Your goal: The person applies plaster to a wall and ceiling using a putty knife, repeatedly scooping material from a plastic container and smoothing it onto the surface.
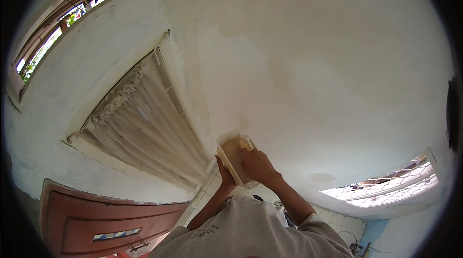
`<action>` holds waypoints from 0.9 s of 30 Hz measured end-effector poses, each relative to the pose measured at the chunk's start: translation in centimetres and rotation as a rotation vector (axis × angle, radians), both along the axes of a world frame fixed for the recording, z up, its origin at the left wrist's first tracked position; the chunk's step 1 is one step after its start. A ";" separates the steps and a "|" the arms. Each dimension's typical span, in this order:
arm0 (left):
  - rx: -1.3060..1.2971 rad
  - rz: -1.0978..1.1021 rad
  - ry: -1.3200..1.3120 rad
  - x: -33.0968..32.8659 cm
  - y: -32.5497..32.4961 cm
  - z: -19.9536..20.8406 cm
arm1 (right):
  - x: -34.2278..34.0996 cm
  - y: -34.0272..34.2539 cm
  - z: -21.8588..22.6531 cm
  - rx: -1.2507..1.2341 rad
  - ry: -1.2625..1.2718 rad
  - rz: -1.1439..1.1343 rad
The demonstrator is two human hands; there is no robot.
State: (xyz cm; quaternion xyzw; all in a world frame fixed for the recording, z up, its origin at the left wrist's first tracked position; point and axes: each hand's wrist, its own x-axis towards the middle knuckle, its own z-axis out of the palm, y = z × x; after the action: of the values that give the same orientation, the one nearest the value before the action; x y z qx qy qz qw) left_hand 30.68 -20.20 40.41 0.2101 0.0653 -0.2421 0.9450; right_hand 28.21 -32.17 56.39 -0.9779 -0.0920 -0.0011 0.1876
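In front of my chest is a rectangular, pale plastic tub (223,153), tilted, its inside smeared with a tan, wet-looking material. My left hand (225,174) supports it from the left side, the thumb along the rim and the other fingers hidden behind. Over the tub's opening, my right hand (257,165) is closed with its fingers reaching inside. A small yellowish patch shows at those fingertips, but what they hold is hidden.
A pale wall (299,89) with damp-looking patches rises ahead. On the left are a curtained window (149,118), a reddish-brown door (111,219) and a high window (62,26). A mesh-covered opening (386,185) lies at right. White tiles (207,193) cover the floor.
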 end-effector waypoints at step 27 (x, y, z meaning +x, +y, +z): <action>0.112 0.102 -0.080 -0.2 1.5 7.0 | -3.2 -2.9 5.7 1.501 -0.010 -0.420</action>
State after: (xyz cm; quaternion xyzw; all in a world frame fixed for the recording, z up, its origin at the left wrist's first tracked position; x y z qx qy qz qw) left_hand 30.53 -18.74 47.40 0.2684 0.0514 -0.1811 0.9447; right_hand 25.04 -35.04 62.05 -0.5859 0.1198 -0.1032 0.7948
